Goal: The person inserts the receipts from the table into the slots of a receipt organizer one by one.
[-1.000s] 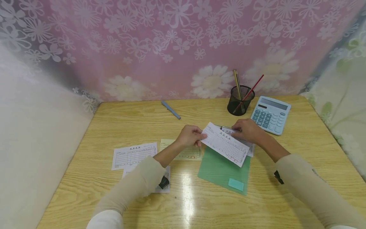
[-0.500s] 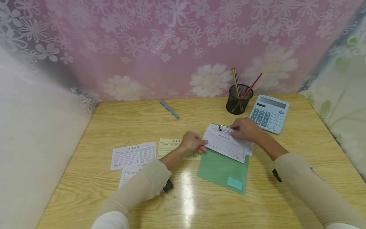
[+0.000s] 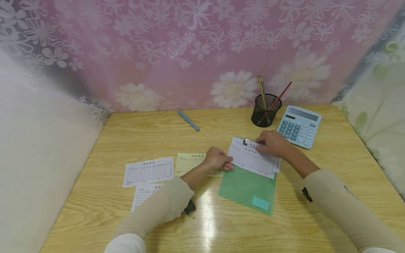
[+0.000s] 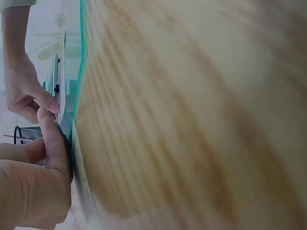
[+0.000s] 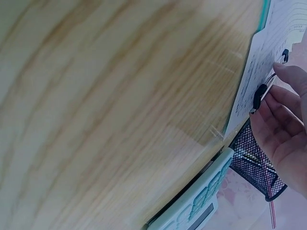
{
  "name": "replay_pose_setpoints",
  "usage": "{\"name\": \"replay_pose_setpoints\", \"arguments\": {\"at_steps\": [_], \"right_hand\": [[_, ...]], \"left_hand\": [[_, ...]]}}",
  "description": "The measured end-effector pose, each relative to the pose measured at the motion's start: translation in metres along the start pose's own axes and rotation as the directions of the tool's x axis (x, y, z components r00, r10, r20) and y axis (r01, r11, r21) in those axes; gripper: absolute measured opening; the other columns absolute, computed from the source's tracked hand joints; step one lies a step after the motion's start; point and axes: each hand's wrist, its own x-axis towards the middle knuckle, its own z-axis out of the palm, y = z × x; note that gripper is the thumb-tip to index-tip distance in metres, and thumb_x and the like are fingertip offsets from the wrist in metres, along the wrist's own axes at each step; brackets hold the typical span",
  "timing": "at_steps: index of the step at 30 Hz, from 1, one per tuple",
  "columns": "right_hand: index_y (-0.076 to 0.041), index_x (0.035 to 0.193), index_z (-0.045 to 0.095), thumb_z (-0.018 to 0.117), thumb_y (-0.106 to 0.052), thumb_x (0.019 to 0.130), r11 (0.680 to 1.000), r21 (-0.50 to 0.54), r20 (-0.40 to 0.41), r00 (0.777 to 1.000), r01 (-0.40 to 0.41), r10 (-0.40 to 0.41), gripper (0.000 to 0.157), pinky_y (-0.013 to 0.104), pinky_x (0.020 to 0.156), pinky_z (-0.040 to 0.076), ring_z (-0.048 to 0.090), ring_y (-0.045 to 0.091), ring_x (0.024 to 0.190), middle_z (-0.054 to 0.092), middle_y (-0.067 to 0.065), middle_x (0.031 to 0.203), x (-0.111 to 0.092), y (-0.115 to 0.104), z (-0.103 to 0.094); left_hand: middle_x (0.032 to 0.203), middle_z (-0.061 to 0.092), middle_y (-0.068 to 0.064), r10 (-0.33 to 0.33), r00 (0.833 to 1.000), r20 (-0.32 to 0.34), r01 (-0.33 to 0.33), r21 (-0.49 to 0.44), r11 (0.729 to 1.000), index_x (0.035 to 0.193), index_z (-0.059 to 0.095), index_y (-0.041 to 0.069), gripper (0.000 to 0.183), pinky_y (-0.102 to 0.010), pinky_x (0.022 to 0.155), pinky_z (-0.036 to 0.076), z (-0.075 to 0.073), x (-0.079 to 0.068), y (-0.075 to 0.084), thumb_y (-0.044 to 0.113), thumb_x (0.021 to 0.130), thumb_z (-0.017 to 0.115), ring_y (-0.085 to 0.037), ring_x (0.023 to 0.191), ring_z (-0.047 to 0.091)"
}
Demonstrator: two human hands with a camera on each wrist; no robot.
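Slip straighter now (open board below), hands tight on left edge and clip.

Mesh cup, calculator crowd right hand; gap between cup, pen.

Office-like workspace: wood-grain desk, blue calculator, mesh pen cup, printed forms, green clipboard.

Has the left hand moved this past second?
Yes: against the blue pen, the left hand has shifted rightward and lower in the head view.
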Motion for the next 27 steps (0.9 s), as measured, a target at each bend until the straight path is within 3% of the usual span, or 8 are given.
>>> {"name": "replay_pose_setpoints", "arguments": {"at_steps": [6,14,20,27], "right_hand": [[-0.004,0.102,0.073,0.072,-0.022,0.083,0.998,-0.063,0.019,1.0,0.013,-0.012,0.026,0.043,0.072,0.054,0.063,0.021,0.079,0.066,0.006,0.09,0.002,-0.003,0.002],[-0.006,0.087,0.072,0.068,-0.017,0.084,0.981,-0.186,0.028,0.998,0.056,-0.052,0.013,0.031,0.058,0.046,0.046,0.014,0.061,0.058,0.003,0.076,0.003,-0.01,0.003],[-0.005,0.089,0.073,0.067,-0.015,0.085,0.977,-0.204,0.017,0.998,0.061,-0.059,0.013,0.032,0.06,0.048,0.046,0.014,0.062,0.058,0.003,0.077,0.001,-0.011,0.003],[-0.004,0.087,0.072,0.066,-0.011,0.085,0.976,-0.192,-0.015,0.994,0.101,-0.106,0.01,0.033,0.058,0.048,0.046,0.014,0.062,0.057,0.004,0.076,-0.002,-0.01,0.001]], "left_hand": [[0.07,0.071,-0.017,-0.006,1.0,-0.012,0.006,-0.031,0.999,0.082,0.067,-0.005,0.012,-0.019,0.052,0.057,0.001,0.002,-0.002,0.006,0.086,0.068,-0.008,0.048,0.065],[0.064,0.071,-0.015,-0.022,0.998,-0.055,0.024,0.039,0.999,0.08,0.066,-0.005,0.011,-0.02,0.049,0.056,0.008,0.004,0.006,0.005,0.085,0.069,-0.012,0.047,0.065],[0.06,0.069,-0.013,-0.034,0.996,-0.083,0.041,0.083,0.996,0.077,0.063,-0.003,0.013,-0.022,0.051,0.057,0.014,0.004,0.011,0.005,0.085,0.069,-0.017,0.051,0.069],[0.058,0.069,-0.012,-0.017,0.995,-0.096,0.026,0.095,0.995,0.07,0.064,-0.004,0.02,-0.02,0.048,0.056,0.017,0.006,0.011,0.007,0.086,0.068,-0.015,0.048,0.067]]}}
